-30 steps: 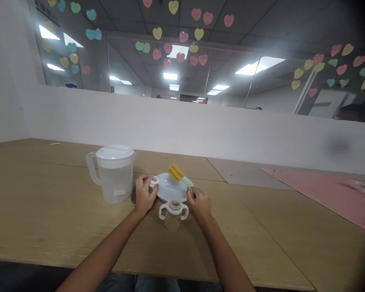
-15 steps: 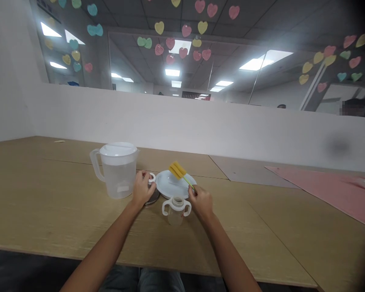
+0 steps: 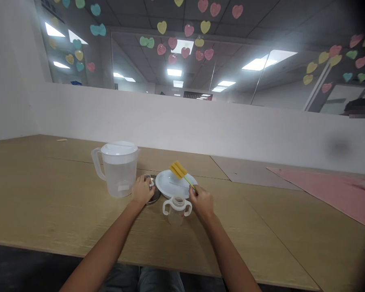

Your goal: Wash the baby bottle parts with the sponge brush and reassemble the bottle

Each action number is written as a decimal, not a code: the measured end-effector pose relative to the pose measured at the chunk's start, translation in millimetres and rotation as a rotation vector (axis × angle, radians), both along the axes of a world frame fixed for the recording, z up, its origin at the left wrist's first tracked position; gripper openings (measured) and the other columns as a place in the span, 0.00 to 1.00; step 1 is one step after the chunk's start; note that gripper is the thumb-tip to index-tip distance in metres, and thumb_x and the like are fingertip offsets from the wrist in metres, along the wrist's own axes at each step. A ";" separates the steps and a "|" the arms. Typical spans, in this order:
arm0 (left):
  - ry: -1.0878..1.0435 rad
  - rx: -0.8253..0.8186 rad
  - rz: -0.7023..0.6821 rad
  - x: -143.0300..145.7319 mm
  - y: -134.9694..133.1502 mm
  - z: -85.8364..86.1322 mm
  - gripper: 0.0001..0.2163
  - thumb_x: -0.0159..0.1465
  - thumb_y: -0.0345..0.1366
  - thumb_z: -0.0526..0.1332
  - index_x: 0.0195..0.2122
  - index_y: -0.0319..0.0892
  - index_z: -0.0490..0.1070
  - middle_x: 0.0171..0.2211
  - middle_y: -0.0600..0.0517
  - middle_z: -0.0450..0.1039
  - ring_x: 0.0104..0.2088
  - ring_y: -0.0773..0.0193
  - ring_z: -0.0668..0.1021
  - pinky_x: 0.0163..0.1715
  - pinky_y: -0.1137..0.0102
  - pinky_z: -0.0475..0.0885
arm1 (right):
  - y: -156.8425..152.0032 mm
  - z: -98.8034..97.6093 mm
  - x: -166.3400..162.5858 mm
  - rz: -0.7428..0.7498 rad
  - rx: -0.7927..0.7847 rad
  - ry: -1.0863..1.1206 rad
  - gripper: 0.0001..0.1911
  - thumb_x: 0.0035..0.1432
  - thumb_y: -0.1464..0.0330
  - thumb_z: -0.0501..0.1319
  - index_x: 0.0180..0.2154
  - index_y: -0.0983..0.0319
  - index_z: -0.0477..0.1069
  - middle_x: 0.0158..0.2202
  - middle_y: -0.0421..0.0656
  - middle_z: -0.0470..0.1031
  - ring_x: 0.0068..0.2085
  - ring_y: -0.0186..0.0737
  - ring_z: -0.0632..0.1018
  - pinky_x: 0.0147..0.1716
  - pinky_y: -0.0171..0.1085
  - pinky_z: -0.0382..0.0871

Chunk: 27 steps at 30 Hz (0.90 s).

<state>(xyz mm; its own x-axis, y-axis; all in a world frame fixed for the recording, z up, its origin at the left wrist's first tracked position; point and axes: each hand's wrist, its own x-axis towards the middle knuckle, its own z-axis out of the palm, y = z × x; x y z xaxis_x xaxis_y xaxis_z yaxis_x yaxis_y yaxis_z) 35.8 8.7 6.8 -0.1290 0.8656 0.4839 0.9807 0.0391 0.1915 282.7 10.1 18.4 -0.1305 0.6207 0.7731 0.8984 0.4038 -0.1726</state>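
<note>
At the left of your work stands a lidded pitcher [image 3: 121, 174], its handle pointing away from your hands. Just to its right, your left hand [image 3: 142, 190] curls over a small white piece [image 3: 151, 184] above a dark round dish [image 3: 155, 196]; your fingers hide too much to tell whether they grip the piece or only rest on it. Next comes the white plate [image 3: 162, 189], just beyond the two-handled cup [image 3: 175, 217]. That cup stands upright on the table [image 3: 79, 207] between your hands, open mouth up, handles reaching out left and right; your right hand is the nearer, just beside the right handle, while your left is farther off. Over the plate hangs the yellow head of the sponge brush [image 3: 178, 169], whose long axis slants from your right hand [image 3: 203, 200] leftward and away from you, so the head points past the cup's mouth, not down into it. Your right fingers are closed on the brush's green handle, and your two hands are well apart. Far right lies a pink sheet [image 3: 325, 192].
</note>
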 end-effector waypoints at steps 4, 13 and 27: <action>0.048 0.017 0.000 -0.8 -3.2 2.8 0.10 0.59 0.37 0.54 0.38 0.41 0.70 0.40 0.44 0.67 0.44 0.54 0.70 0.44 0.64 0.65 | -0.9 0.6 -0.2 0.009 -0.005 -0.001 0.22 0.62 0.61 0.47 0.25 0.63 0.72 0.18 0.42 0.70 0.21 0.30 0.66 0.22 0.32 0.48; 0.056 -0.072 0.045 0.5 -7.6 6.6 0.13 0.63 0.39 0.49 0.43 0.40 0.67 0.42 0.44 0.67 0.42 0.54 0.74 0.37 0.64 0.67 | -0.6 0.6 -0.3 0.005 -0.005 -0.007 0.22 0.62 0.61 0.47 0.25 0.63 0.72 0.19 0.42 0.71 0.21 0.31 0.67 0.22 0.32 0.48; 0.025 -0.152 0.131 3.2 -12.0 10.5 0.15 0.62 0.42 0.50 0.46 0.40 0.64 0.43 0.43 0.69 0.37 0.51 0.77 0.32 0.62 0.70 | 1.3 -2.1 -1.2 -0.007 0.011 -0.017 0.22 0.62 0.61 0.47 0.25 0.63 0.72 0.19 0.42 0.71 0.21 0.30 0.67 0.22 0.32 0.48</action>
